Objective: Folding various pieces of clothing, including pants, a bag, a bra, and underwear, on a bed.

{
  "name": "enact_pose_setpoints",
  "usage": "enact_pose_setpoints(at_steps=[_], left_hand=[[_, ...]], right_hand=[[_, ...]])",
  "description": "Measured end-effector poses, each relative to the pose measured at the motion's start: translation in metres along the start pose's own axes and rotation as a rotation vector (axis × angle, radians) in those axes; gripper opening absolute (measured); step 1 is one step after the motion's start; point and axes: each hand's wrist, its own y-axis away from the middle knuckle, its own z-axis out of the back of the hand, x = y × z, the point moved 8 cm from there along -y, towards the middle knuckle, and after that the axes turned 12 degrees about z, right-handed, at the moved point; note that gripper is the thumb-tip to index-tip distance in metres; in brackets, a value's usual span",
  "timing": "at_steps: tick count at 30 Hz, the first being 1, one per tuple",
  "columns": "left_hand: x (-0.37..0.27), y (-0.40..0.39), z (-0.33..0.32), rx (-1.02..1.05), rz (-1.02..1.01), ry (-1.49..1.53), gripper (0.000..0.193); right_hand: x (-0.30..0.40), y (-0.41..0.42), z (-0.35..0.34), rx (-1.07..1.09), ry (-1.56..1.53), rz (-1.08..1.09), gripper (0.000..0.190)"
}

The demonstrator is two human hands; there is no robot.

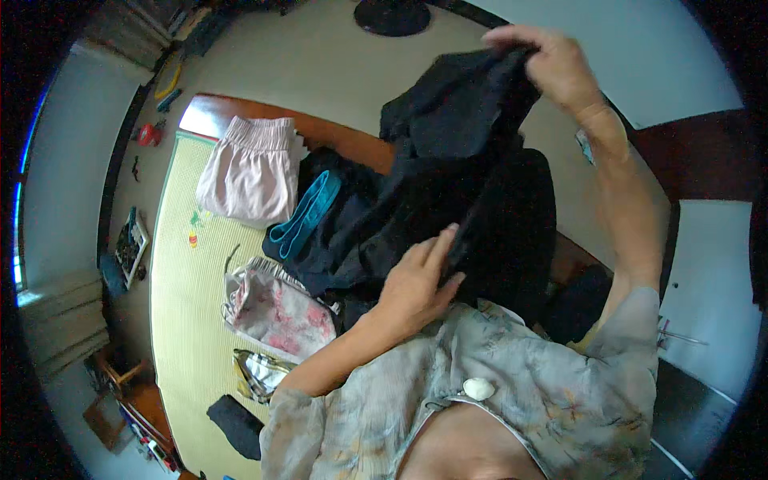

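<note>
A large piece of black clothing (444, 120) hangs from my right hand (558, 69), which grips its upper edge, raised at the upper right. My left hand (420, 279) lies against the lower part of the black cloth with thumb and fingers apart; whether it pinches the fabric is hard to tell. Left of that cloth is a dark garment (354, 240), heaped on the bed, with a teal waistband (312, 210). Beside it rests a folded pale pink garment (252, 174) with a gathered elastic waist. A white and pink patterned garment (282, 306) is nearer to me.
A pale yellow woven mat (180, 300) covers the bed, which has a wooden edge (336, 126). A shiny patterned item (258, 372) and a folded dark cloth (237, 426) lie by my left arm. Farther off, a round black object (393, 17) stands on the floor.
</note>
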Motion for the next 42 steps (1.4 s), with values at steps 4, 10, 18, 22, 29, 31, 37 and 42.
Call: enact_pose_setpoints(at_steps=[4,10,18,22,29,31,37,42], left_hand=[[0.020,-0.009,0.010,0.073,0.205,-0.238,0.050],[-0.015,-0.029,0.049,-0.362,-0.264,-0.333,0.035],[-0.038,-0.110,0.120,-0.718,-0.304,-0.407,0.017],[-0.062,-0.179,0.149,-0.653,-0.258,-0.589,0.016],[-0.068,-0.259,0.210,-0.433,-0.076,-0.156,0.023],[-0.081,-0.267,0.226,-0.448,-0.233,-0.038,0.028],[-0.124,-0.254,0.265,-0.524,-0.497,0.109,0.036],[-0.134,-0.258,0.276,-0.292,-0.311,0.142,0.030]], right_hand=[[-0.017,0.003,0.111,-0.353,-0.011,-0.060,0.034],[-0.019,0.034,0.220,-0.743,-0.038,-0.084,0.037],[-0.029,0.062,0.297,-0.780,0.074,-0.075,0.037],[-0.032,0.071,0.319,-0.737,0.170,-0.104,0.034],[-0.023,0.080,0.330,-0.701,0.315,-0.273,0.034],[-0.020,0.103,0.344,-0.887,0.307,-0.248,0.035],[-0.039,0.115,0.331,-0.791,0.326,-0.368,0.042],[-0.014,0.119,0.329,-0.830,0.372,-0.461,0.043]])
